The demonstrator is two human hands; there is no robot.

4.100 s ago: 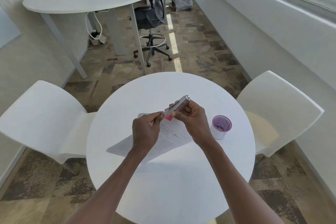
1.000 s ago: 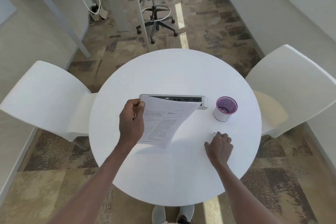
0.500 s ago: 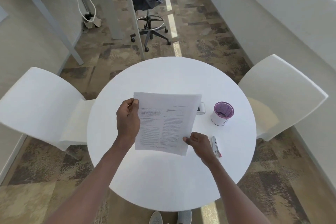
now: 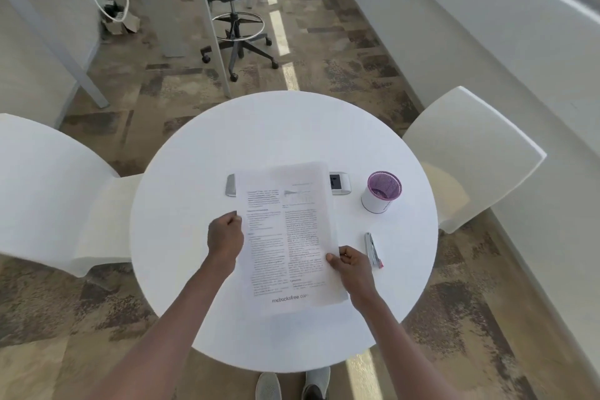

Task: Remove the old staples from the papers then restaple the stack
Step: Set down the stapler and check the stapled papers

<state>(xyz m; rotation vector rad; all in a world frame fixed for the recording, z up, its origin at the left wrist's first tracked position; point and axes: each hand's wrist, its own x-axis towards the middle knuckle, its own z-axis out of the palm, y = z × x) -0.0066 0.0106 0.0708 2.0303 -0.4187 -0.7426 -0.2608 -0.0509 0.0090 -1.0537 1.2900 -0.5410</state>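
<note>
I hold a stack of printed papers (image 4: 285, 237) upright over the round white table (image 4: 194, 153), text facing me. My left hand (image 4: 225, 235) pinches the stack's left edge about halfway up. My right hand (image 4: 347, 265) grips its right edge lower down, thumb on the front page. A small silver stapler with a pink end (image 4: 372, 249) lies flat on the table just right of my right hand, untouched. No staple is visible on the pages at this size.
A white cup with a purple mesh rim (image 4: 380, 191) stands at the table's right. A silver power socket panel (image 4: 339, 183) is set in the tabletop, partly behind the papers. White chairs (image 4: 470, 153) flank the table; a second chair (image 4: 48, 185) is on the left.
My right hand left the stapler on the table and took the papers' right edge. Both hands brought the stack upright, facing me; my left hand slid lower on its left edge.
</note>
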